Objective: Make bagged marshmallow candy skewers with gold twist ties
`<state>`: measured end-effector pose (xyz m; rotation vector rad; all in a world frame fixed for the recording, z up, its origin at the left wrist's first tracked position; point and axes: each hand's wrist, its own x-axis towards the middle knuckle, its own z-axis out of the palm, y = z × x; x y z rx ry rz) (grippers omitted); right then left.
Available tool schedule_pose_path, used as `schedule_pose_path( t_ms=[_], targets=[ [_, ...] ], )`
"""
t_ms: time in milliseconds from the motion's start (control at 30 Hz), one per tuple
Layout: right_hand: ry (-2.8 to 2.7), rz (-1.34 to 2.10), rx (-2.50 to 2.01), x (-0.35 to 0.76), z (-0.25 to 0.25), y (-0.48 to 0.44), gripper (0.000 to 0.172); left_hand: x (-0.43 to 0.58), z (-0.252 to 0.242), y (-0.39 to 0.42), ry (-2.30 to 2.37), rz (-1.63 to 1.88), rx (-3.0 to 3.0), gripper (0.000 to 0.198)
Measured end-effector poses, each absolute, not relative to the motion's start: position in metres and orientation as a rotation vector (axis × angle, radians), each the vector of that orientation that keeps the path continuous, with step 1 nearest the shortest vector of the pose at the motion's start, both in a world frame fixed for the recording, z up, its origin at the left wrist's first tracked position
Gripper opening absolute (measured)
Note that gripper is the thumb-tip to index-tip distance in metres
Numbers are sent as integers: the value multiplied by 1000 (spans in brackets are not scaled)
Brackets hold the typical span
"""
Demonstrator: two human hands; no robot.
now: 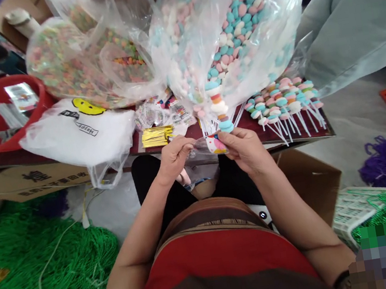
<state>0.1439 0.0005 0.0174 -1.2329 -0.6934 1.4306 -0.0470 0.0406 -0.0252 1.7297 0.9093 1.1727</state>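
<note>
My left hand (176,158) pinches the clear end of a small printed plastic bag (216,144). My right hand (247,149) is closed at the bag's printed end and at the base of a marshmallow skewer (218,106), which points away from me over the table edge. Blue, white and pink marshmallows with orange and brown pieces between make up this skewer; its stick is hidden. Finished-looking marshmallow skewers (283,101) lie in a pile to the right, white sticks towards me. Beyond my left hand are a bundle of yellow twist ties (157,136) and more printed bags (162,112).
Large clear bags of marshmallows (233,26) and small coloured candies (92,62) stand at the back. A red basin (35,84) and a white plastic bag (82,137) occupy the left. Someone's grey-clad leg (352,16) is at right, near a cardboard box (308,180).
</note>
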Motion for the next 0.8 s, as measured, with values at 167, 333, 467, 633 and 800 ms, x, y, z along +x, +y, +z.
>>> schedule_pose_path(
  t_ms=[167,333,467,633,800],
  targets=[
    [-671,1438,-1237,143,15,-3,49,-43,-28,39,1005,1168,1718,52],
    [-670,1270,-1285,145,12,0,48,-37,-28,32,1059,1136,1699,48],
    [-739,1324,-1250,147,11,-4,44,-34,-27,33,1118,1192,1709,45],
    [-751,1309,-1280,145,4,-6,34,-29,-24,33,1144,1286,1822,46],
    [-700,1238,-1282,136,-3,-2,38,-24,-28,28,1147,1276,1663,44]
  ],
)
